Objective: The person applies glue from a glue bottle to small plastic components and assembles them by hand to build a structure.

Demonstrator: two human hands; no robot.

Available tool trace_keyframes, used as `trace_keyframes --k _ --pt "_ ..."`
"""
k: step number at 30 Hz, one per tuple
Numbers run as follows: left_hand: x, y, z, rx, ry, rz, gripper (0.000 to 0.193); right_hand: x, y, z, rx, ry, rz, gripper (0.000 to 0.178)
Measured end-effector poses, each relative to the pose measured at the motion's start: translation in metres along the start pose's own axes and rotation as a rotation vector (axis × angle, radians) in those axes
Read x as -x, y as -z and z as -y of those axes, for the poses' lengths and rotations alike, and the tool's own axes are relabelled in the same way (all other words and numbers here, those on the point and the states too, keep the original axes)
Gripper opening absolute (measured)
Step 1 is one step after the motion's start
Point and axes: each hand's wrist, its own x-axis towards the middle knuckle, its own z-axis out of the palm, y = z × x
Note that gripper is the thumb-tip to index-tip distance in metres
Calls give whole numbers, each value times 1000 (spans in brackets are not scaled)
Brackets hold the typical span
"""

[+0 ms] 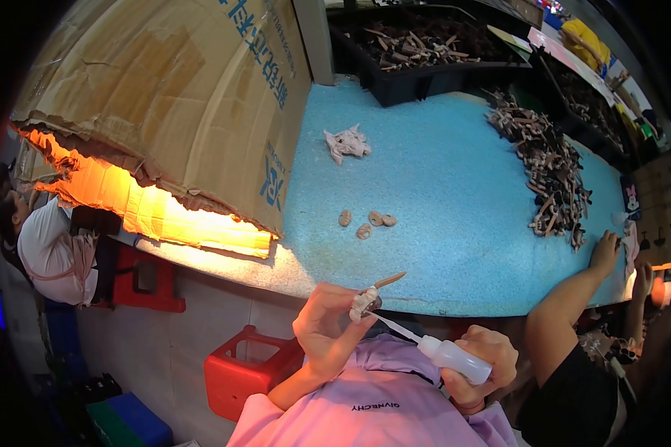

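My left hand (324,328) is closed, pinching a small pale figurine (361,304) just in front of the table edge. A tan pointed piece (390,280) sticks out of its upper right side, and a dark part shows beneath. In my right hand (493,353) is a small white squeeze bottle (455,359), tilted toward the figurine. Its thin white nozzle (395,326) reaches to the figurine's lower side; whether the tip touches cannot be made out. Several small tan ridged pieces (363,232) lie on the blue table (440,261) beyond my hands.
A crumpled white cloth (347,143) lies farther back. A large cardboard box (179,97), glowing orange inside, stands at left. Dark trays (417,83) and a heap of brown-and-white pieces (544,167) fill the back right. A co-worker's arm (566,302) rests at right; a red stool (250,372) stands below.
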Motion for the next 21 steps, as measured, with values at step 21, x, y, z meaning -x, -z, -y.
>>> trace_keyframes --k 21 --pt "1 1 2 -57 -10 -17 28 -2 2 4 55 22 57 36"
